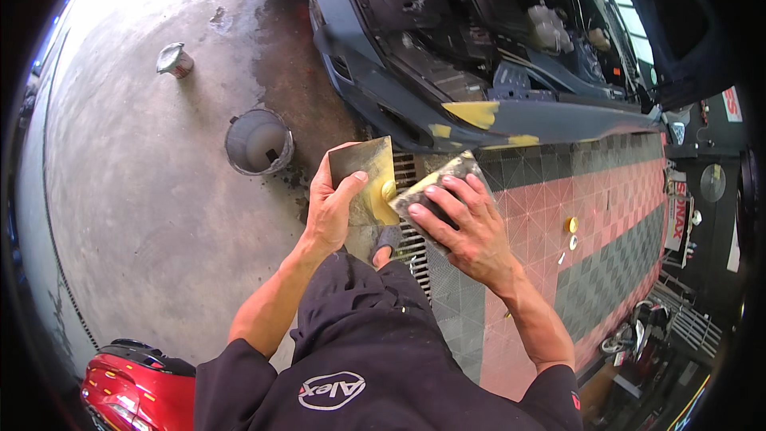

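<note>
My left hand (331,206) holds a flat metal spreader plate (364,172) smeared with yellow filler, thumb pressed on its face. My right hand (464,223) grips a second, smaller spreader (435,186), dark and coated with yellow filler; its edge meets the first plate at a blob of filler. Both hands are held in front of my body, above a floor drain grate (408,231). Just beyond them is a dark blue car front (447,108) with yellow filler patches (479,114) on the bumper and the hood open.
A grey bucket (258,141) stands on the concrete floor to the left, with a small tin can (175,60) farther off. Red and grey floor tiles (606,215) lie to the right. A red car part (132,387) sits at lower left. Shelving and clutter line the right edge.
</note>
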The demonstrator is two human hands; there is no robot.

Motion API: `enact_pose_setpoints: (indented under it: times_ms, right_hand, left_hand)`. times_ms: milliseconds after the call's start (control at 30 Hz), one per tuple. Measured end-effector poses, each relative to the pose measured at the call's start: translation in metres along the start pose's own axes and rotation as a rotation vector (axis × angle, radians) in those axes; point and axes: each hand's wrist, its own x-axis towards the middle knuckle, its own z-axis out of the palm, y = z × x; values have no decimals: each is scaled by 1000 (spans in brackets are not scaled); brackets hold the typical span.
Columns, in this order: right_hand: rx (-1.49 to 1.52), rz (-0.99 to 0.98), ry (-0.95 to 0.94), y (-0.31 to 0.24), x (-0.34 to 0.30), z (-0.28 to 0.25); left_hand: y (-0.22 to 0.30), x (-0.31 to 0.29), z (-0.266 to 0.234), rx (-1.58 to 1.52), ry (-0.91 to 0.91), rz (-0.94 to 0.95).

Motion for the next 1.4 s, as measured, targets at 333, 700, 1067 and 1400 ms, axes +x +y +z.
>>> enact_pose_setpoints:
  times_ms: [333,700,1067,1400]
  right_hand:
    - [609,-22,128,20,-64,66]
    - [195,174,-266,73,-102,67]
    - [1012,627,-193,89,-116,133]
    - [622,945,428,160,-90,215]
  left_hand:
    - [-86,0,42,-302,179,-462]
    - [-135,3,21,-127,190,-276]
    - [-168,1,-44,-56,372,-199]
    - [-310,-94,-165,-192,557,-694]
